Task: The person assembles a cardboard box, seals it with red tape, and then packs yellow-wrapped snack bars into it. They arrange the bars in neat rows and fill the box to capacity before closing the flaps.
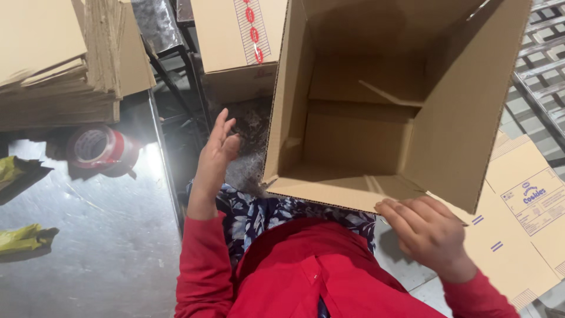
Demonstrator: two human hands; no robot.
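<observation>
**Hands at the open carton**

Right hand lies palm-down, fingers curled loosely and close together, its fingertips on the near flap edge of the large brown corrugated cardboard carton. It grips nothing fully; it presses or steadies the flap. Left hand is raised beside the carton's left wall, fingers spread and straight, empty, just apart from the cardboard, likely placed to catch or square that side.

The carton is tipped with its open mouth toward the camera, so the inside shows: bottom flaps folded in, one inner flap standing up slightly at an angle. It sits close against the person's body, above the red long-sleeved top and the blue-and-white flowered garment beneath it, which suggests it is braced there while the hands work the flaps.

Under the right hand, a flattened brown cardboard sheet with blue printing lies spread flat, within easy reach. Behind the carton stands a second closed brown box with red-patterned tape.

To the left, the shiny metal worktop carries a roll of red-and-white packing tape, set near the edge where the left hand could get it. A stack of flat brown cardboard sheets is piled at the far corner. Two crumpled yellow-green pieces lie at the worktop's left edge; what they are cannot be told. A metal grating shows at the right.
</observation>
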